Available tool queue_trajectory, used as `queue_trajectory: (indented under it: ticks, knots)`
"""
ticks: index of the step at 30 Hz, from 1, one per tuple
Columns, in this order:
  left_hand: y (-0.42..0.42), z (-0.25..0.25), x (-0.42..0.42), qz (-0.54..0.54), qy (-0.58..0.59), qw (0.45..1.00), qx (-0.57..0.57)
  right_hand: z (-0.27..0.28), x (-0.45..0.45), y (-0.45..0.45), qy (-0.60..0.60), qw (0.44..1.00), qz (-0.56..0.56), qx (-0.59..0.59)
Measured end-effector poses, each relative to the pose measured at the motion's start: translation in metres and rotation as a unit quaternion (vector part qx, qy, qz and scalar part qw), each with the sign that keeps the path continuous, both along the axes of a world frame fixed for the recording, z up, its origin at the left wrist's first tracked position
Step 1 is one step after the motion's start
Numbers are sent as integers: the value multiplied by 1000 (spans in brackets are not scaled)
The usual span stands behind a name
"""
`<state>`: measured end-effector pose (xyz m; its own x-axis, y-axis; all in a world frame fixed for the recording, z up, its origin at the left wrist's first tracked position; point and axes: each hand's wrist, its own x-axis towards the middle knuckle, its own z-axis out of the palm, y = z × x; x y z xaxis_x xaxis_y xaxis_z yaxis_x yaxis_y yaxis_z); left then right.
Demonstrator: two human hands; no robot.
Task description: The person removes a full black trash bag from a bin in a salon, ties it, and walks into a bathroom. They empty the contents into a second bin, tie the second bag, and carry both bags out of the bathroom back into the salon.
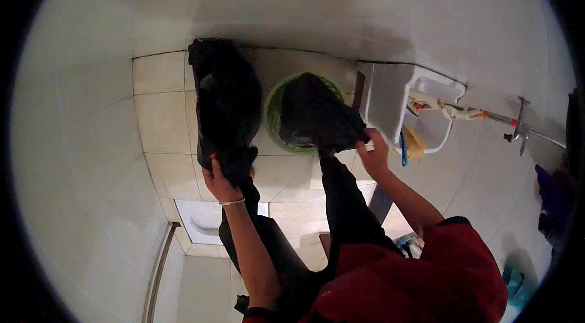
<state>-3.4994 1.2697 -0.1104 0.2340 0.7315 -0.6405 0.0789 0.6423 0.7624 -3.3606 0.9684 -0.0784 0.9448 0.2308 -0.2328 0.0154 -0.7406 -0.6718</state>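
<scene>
My left hand grips the near end of a bulky black plastic bag, which stretches along the tiled floor towards the wall. To its right is a round green wastebasket. A second black bag lies over the wastebasket and hides most of its inside. The thumb and fingers of my right hand pinch this bag's near right corner, just outside the wastebasket's rim. What either bag holds is hidden.
A white mop sink stands by the wall at right, with a flat mop and a yellow cloth at it. A metal tap juts from the wall. A squat toilet is set in the floor near my legs.
</scene>
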Motion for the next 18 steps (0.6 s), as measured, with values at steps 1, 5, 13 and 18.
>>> queue_trajectory:
  ticks: [1, 5, 13, 18]
  knots:
    - [-5, 2, 4, -7, 6, 1000, -21, 17, 2, -4, 27, 997, -63, 18]
    - [-15, -3, 6, -32, 32, 998, -38, 85, 2, -26, 52, 956, -247, 152]
    - [-32, -27, -4, -65, 47, 997, -4, 172, -50, -89, 257, 958, -120, 47]
    - [-40, -14, 9, -94, 66, 993, -29, 202, -80, -129, 272, 816, -434, 268]
